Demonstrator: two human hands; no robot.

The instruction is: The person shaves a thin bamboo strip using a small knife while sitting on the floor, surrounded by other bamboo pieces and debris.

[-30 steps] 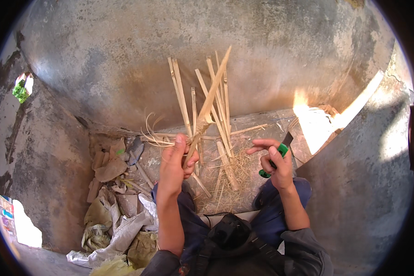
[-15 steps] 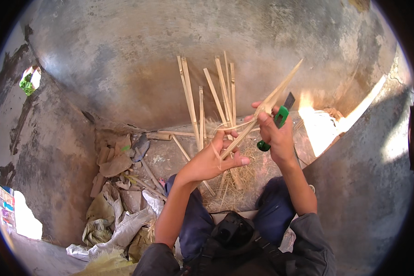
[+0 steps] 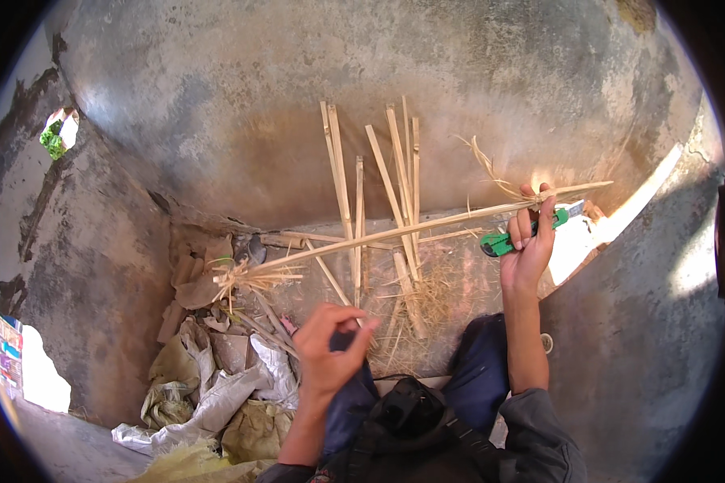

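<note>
My right hand (image 3: 528, 241) is closed around a green utility knife (image 3: 497, 245) with its blade out, and it also grips a long split bamboo stick (image 3: 451, 219). The stick slants across in front of me, its pointed end beyond the right hand. Curled shavings fray from it beside that hand and in a bushy tuft at its far left end. My left hand (image 3: 330, 346) hovers apart from the stick above my left knee. Its fingers are loosely bent, the thumb stands off from them, and nothing shows in it.
Several bamboo strips (image 3: 340, 173) lean on the curved concrete wall (image 3: 242, 105). Thin shavings (image 3: 435, 310) litter the floor between my knees. Crumpled sacks (image 3: 217, 402) and broken pieces (image 3: 197, 286) lie at left. A concrete wall (image 3: 620, 354) rises close on the right.
My left hand has let go of the bamboo stick and drawn back toward me. The right hand has moved right with knife and stick, which now lies flatter across the view, its frayed end at left.
</note>
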